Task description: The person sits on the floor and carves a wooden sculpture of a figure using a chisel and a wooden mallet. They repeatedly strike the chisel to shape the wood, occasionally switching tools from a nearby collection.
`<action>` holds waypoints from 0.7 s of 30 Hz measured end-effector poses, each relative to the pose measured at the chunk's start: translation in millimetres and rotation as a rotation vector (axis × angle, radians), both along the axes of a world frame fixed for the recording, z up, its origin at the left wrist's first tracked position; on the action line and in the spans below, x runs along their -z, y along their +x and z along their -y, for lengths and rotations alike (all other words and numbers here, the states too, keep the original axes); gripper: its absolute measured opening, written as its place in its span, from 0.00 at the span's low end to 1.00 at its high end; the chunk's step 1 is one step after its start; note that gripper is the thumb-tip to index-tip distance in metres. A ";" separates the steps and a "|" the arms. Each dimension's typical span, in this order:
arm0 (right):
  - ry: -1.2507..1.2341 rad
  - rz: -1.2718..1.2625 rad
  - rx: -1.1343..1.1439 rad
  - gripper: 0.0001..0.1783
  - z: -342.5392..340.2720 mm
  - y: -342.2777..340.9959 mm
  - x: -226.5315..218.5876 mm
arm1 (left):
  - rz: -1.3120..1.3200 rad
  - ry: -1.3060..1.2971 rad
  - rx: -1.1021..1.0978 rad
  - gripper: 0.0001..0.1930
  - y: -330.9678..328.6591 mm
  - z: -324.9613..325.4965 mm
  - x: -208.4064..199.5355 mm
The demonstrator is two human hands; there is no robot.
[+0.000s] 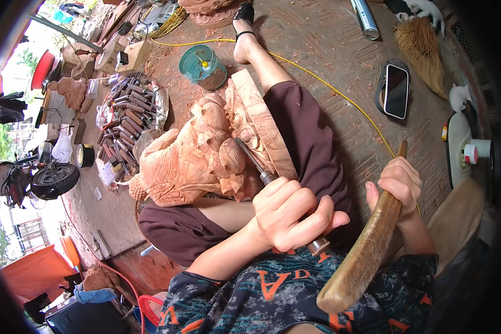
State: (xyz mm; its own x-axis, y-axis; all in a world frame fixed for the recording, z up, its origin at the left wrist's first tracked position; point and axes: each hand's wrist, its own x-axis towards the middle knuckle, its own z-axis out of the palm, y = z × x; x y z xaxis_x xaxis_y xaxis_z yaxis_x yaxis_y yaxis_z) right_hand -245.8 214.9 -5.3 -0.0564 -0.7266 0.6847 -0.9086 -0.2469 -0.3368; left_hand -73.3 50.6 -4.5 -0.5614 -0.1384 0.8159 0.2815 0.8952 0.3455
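A reddish wooden carving of a seated figure (178, 161) lies tilted across my lap, its knobbly head at the left and its flat base slab (264, 128) to the right. My left hand (289, 214) is wrapped round the handle of a carving chisel (253, 157). The blade reaches up to the carved folds beside the slab, and its tip appears to touch the wood. The handle's butt end sticks out below my fist. On the right, my right hand (398, 183) grips the thin end of a worn wooden mallet (362, 256), whose thick end hangs low near the chisel's butt, apart from it.
Many carving chisels (131, 119) lie heaped at the left. A teal bucket (203, 67) stands beyond the carving. A yellow cord (328, 83) crosses the floor. At the right are a phone (396, 92), a straw broom (420, 50) and white kittens (460, 98). A motorbike (36, 178) stands far left.
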 end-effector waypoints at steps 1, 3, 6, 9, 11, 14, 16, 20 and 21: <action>-0.041 0.043 0.002 0.21 1.0 1.5 1.7 | -0.005 0.002 -0.010 0.12 -0.8 0.4 -1.1; -0.123 0.130 0.005 0.17 3.4 4.7 7.1 | -0.015 0.007 -0.030 0.11 -2.8 1.9 -3.8; -0.186 0.116 0.042 0.17 6.9 3.9 17.6 | -0.036 0.072 -0.069 0.11 -7.4 5.2 -9.1; 0.027 0.049 0.084 0.17 1.9 3.5 4.4 | 0.003 0.086 -0.090 0.12 -9.9 9.0 -13.8; -0.151 0.180 0.041 0.16 0.1 5.3 19.1 | -0.029 0.061 -0.080 0.12 -11.3 7.9 -10.3; -0.025 0.105 0.111 0.17 -6.2 2.9 16.5 | -0.015 0.038 -0.071 0.12 -15.8 6.5 -8.1; 0.083 0.080 0.148 0.18 -8.3 4.2 13.7 | -0.005 0.027 -0.078 0.12 -15.6 6.0 -6.9; -0.197 0.325 0.063 0.13 -5.7 8.8 37.7 | 0.017 0.023 -0.089 0.12 -13.2 3.1 -1.9; -0.090 0.256 0.095 0.14 -9.0 6.8 35.0 | 0.049 0.013 -0.087 0.12 -13.7 3.9 -3.1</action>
State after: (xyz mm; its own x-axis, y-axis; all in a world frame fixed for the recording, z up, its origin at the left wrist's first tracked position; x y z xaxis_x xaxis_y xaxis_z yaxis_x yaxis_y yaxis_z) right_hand -239.0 223.9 -40.3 -0.3009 -0.6469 0.7008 -0.8175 -0.2034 -0.5388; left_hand -87.0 46.7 -1.4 -0.5861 -0.1992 0.7854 0.1851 0.9107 0.3692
